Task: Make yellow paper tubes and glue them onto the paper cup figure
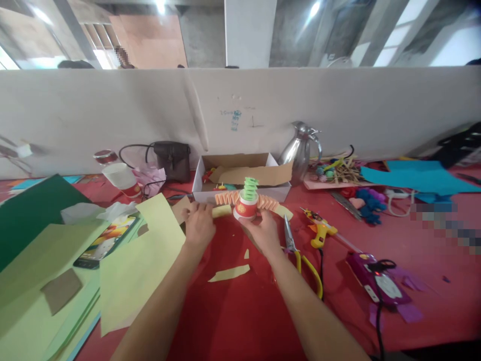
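Note:
My right hand grips a small red-and-white paper cup low on its side. A green accordion-folded paper strip rises from the cup's top. Orange pleated paper strips stick out on both sides of it. My left hand is to the left of the cup, its fingers curled down by a piece of brown cardboard; what they hold is hidden. Between that hand and the cup is a pale yellow paper piece. Yellow-handled scissors lie beside my right wrist.
A white box stands behind the cup. To the right are a yellow glue gun, a purple power strip with cables and a metal jug. Yellow paper sheets and a phone lie left. Paper scraps lie in front.

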`<state>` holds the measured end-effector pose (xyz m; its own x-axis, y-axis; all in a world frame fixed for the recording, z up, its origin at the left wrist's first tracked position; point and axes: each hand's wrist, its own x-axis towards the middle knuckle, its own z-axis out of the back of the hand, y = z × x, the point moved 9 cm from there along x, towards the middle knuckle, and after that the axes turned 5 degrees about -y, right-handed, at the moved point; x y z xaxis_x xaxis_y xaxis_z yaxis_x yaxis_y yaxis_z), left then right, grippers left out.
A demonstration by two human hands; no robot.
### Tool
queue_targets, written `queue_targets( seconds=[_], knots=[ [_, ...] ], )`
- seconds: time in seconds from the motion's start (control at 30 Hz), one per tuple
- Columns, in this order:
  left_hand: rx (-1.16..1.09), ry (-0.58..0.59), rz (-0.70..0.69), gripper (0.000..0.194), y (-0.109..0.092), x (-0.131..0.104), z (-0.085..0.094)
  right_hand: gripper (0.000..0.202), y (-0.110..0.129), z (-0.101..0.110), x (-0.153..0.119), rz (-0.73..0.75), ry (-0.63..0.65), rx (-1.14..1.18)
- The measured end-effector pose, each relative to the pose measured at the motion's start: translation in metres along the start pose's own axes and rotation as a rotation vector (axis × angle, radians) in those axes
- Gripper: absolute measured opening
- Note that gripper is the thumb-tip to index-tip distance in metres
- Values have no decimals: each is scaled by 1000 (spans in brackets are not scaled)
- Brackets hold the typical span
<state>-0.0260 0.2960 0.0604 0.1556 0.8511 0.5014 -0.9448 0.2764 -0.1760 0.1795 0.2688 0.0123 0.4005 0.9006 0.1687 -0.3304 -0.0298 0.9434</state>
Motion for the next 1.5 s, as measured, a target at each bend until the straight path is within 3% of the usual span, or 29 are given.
queue_targets(
  seconds=[0.13, 0.27, 0.37, 0.5, 0.63, 0.83, 1.07, 1.13, 1.23, 1.3, 1.5],
  knots=[
    [-94, -58, 80, 34, 12, -6, 33, 50, 1, 1, 3, 8, -28, -7],
    [-688, -307, 481, 22, 63, -4, 48, 46, 3, -5, -1, 20, -9, -28],
    [-889, -457, 629, 27, 86, -4, 52, 40, 7, -19, -10, 45, 60, -65],
    [-1023, -634, 602, 34, 85, -10, 72, 34, 8, -36, -19, 80, 122, -141],
    [-1146, -635, 525, 33, 63, -24, 81, 40, 4, -42, -19, 104, 141, -214],
    [-1244, -507, 517, 30, 44, -55, 68, 36, 1, -41, -20, 138, 197, -279],
    [-1417, -433, 569, 27, 51, -81, 53, 28, 18, -32, -38, 176, 271, -330],
    [-1414, -289, 579, 28, 48, -87, 45, 26, 23, -28, -42, 202, 299, -332],
    [-1312, 53, 560, 31, 31, -96, 28, 24, 27, -23, -44, 226, 321, -329],
    [-1239, 219, 555, 32, 19, -104, 17, 25, 28, -19, -45, 233, 324, -319],
    [-1108, 373, 522, 38, 4, -113, 0, 22, 27, 4, -57, 238, 324, -307]
  ],
)
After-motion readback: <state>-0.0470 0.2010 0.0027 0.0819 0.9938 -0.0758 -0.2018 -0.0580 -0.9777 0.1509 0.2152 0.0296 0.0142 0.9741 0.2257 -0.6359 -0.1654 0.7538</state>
